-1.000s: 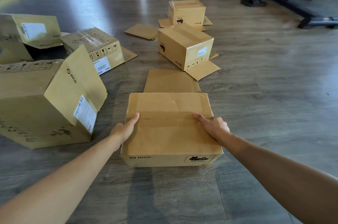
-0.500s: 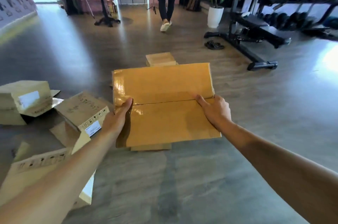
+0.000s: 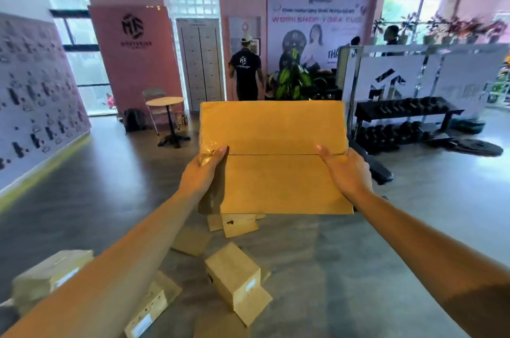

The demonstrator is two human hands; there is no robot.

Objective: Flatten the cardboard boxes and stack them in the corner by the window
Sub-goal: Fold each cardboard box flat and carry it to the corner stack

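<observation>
A brown cardboard box (image 3: 276,161), taped shut with a seam across its top, is held up in front of me at chest height. My left hand (image 3: 200,172) grips its left side, thumb on top by the seam. My right hand (image 3: 345,170) grips the right side the same way. On the floor below lie more cardboard boxes: one upright box (image 3: 237,279) at centre, a box with a white label (image 3: 49,274) at the lower left, another labelled box (image 3: 149,307), and a small box (image 3: 238,223) just under the held one.
A flat cardboard piece (image 3: 190,241) lies on the grey floor. A round table (image 3: 165,103) and a chair stand at the back left by a window (image 3: 88,75). A dumbbell rack (image 3: 400,122) fills the right. A person (image 3: 245,72) walks away at the back.
I have lifted the box off the floor to chest height, and my view has swung up from the floor to the room. Both hands keep their hold on the box's sides.
</observation>
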